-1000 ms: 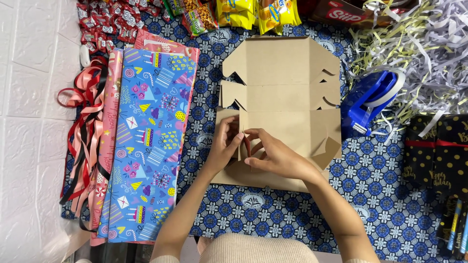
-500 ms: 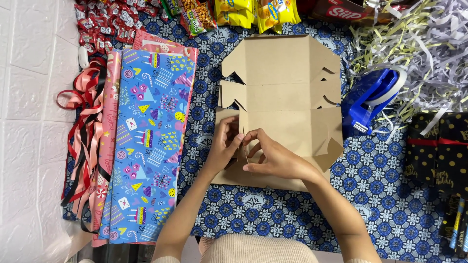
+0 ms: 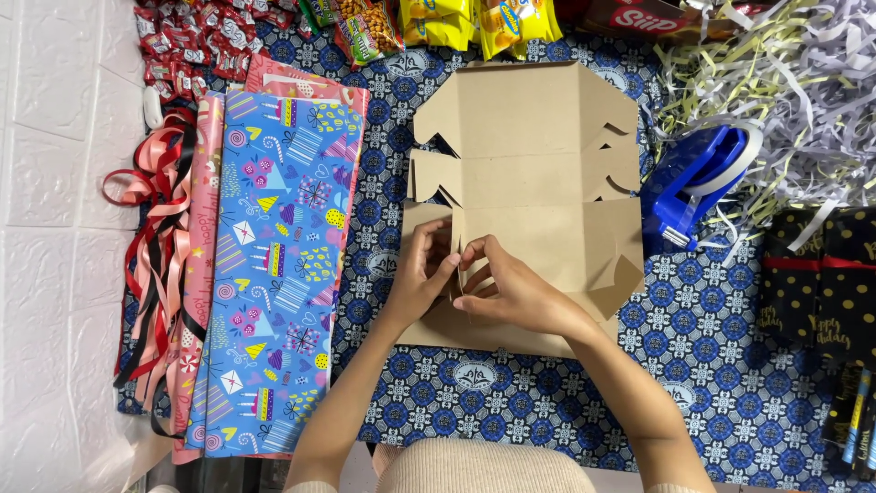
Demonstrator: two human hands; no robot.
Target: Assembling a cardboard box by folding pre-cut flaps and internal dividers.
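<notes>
1. At far left of the counter (image 3: pixel 55 274), over its white tiled surface: a tangle of red, pink and black ribbons (image 3: pixel 160 246).
2. Just right of them, flat sheets of gift wrap (image 3: pixel 274 274): blue on top with party prints, a pink sheet showing under its left edge.
3. Top edge: red-wrapped candies (image 3: pixel 178 46) at left, yellow snack packets (image 3: pixel 474 20) toward centre.
4. Centre, on the blue patterned cloth (image 3: pixel 730 347): the flat brown cardboard box blank (image 3: pixel 534 173), unfolded, with cut flaps along its left and right edges.
5. Your left hand (image 3: pixel 422 274) is at the blank's lower-left flap, fingers (image 3: pixel 445 270) pinched together on the card edge.
6. Your right hand (image 3: pixel 511 292) touches the left one; its fingers (image 3: pixel 474 251) are curled and pinching the same flap from the right. Flap stands partly raised between both hands.
7. Right of the blank, just beside it: blue tape dispenser (image 3: pixel 698 178).
8. Upper right: pile of white and pale yellow shredded paper (image 3: pixel 785 91), touching the dispenser.
9. Far right: black dotted gift packages (image 3: pixel 821 283) with a red band; markers (image 3: pixel 853 415) below them.
</notes>
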